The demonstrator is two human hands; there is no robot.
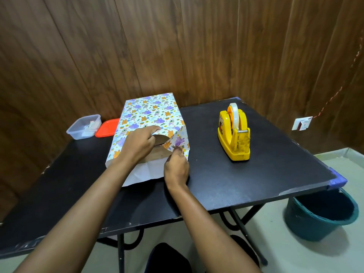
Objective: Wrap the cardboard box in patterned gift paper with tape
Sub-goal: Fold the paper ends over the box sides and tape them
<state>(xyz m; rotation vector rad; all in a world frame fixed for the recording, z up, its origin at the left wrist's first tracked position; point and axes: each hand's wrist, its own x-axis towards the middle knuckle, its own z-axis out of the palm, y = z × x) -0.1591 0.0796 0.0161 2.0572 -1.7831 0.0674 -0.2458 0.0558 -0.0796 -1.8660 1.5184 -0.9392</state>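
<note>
1. Head view shows the black table (256, 174) filling the middle of the frame; you are working at its centre.
2. The cardboard box (154, 154) lies at centre frame, sleeved in the patterned gift paper (149, 113), with its near end uncovered. Judge it light and stiff: it may slide if you tug, so press down as you fold.
3. The paper looks thin and quick to crease, and likely to tear at the corners. Take hold of flaps near the fold, not at the free edge.
4. The yellow tape dispenser (234, 134) stands right of centre, well apart from the box.
5. Your left hand (137, 144) curls over the paper's top edge at the open end.
6. Your right hand (176, 170) pinches the right side flap (178, 141).
</note>
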